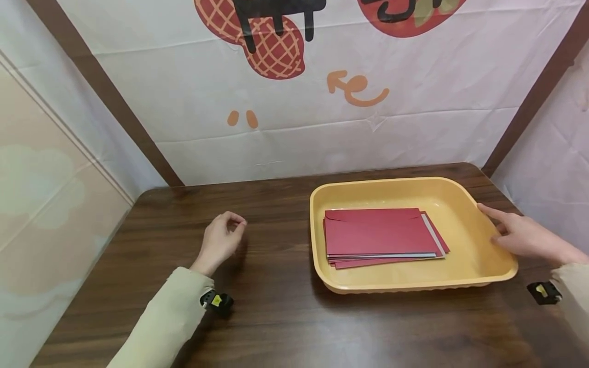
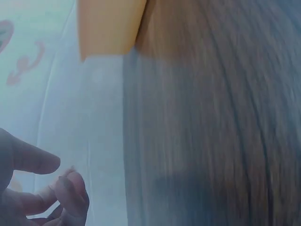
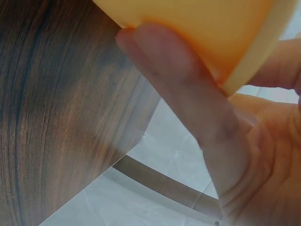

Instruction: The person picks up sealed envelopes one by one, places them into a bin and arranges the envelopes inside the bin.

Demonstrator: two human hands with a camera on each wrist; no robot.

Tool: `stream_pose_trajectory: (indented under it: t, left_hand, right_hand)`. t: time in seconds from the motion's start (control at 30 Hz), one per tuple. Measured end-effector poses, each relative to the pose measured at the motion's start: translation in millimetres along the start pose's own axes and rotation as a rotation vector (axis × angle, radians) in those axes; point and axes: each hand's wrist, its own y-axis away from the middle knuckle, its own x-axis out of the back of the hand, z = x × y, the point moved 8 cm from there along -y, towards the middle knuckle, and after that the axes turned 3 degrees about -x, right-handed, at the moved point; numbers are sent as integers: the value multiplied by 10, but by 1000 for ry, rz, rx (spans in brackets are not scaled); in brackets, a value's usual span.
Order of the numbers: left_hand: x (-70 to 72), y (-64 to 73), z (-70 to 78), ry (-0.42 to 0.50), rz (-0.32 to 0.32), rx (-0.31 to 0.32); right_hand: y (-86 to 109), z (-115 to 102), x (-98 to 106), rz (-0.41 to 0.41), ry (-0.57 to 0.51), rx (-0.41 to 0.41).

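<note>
A yellow plastic tray [image 1: 469,250] stands on the right half of the table, with a loose stack of red envelopes [image 1: 375,232] inside. Pale edges show between some envelopes. At the tray's right side my right hand [image 1: 529,236] grips the rim. In the right wrist view, fingers [image 3: 174,61] lie along the outer wall of the tray [image 3: 207,23], with the thumb across the rim. My left hand [image 1: 221,243] hovers over the table left of the tray, fingers loosely curled with nothing in them. The left wrist view shows thumb and fingertips [image 2: 75,188] close together.
The dark wood table [image 1: 276,327] ends at a white printed cloth wall [image 1: 285,138] behind. More cloth hangs at the left [image 1: 55,179] and right sides. Each wrist carries a small black camera, such as the left one [image 1: 221,302].
</note>
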Motion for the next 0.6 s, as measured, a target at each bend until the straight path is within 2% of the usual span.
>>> stream_pose_trajectory:
  t: [0.1, 0.27, 0.43, 0.6]
  left_hand:
    - [78, 34, -79, 23, 10, 31]
    - [100, 87, -144, 43, 1, 52]
    - [92, 99, -138, 38, -23, 35]
    - [121, 68, -48, 35, -43, -5]
  right_hand:
    - [3, -1, -4, -7, -5, -11]
    - [8, -7, 5, -7, 7, -18]
    - [24, -73, 24, 0, 46, 0]
    - [39, -142, 64, 3, 94, 31]
